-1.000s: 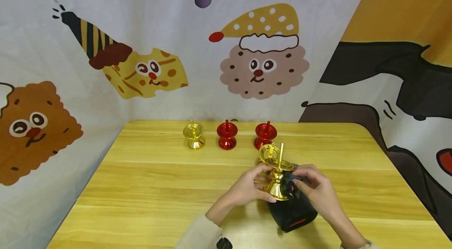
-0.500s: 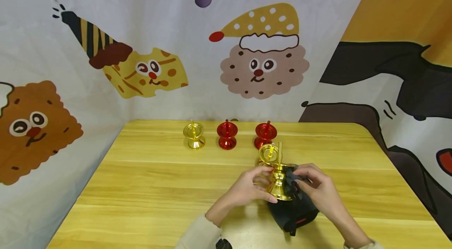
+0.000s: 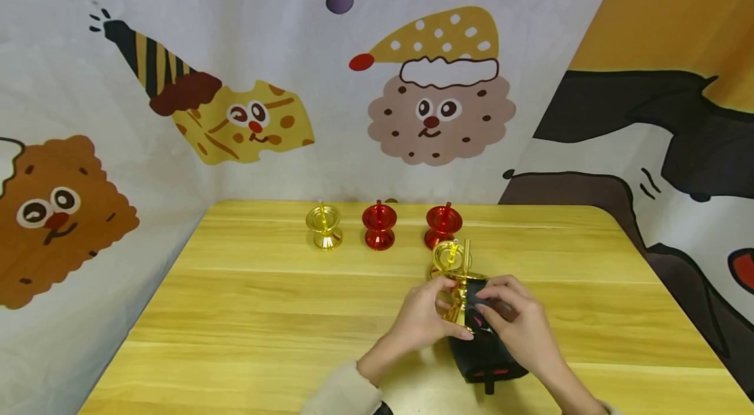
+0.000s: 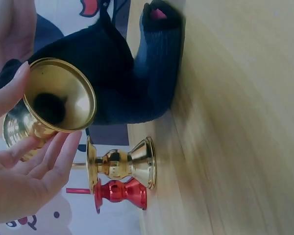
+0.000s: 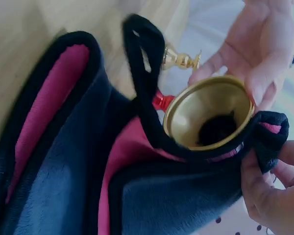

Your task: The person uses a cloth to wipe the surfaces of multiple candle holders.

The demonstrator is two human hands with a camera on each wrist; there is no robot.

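Black cloth [image 5: 171, 200] partly hides the held gold candlestick [image 5: 206, 110].

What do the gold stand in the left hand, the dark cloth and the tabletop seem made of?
Gold stand: probably polished metal; hollow, bright reflections, though plated plastic is possible. Dark cloth: apparently plush fabric, matt; it folds softly, with a fuzzy face. Tabletop: wood or wood-print laminate, smooth, slightly glossy; grain streaks show.
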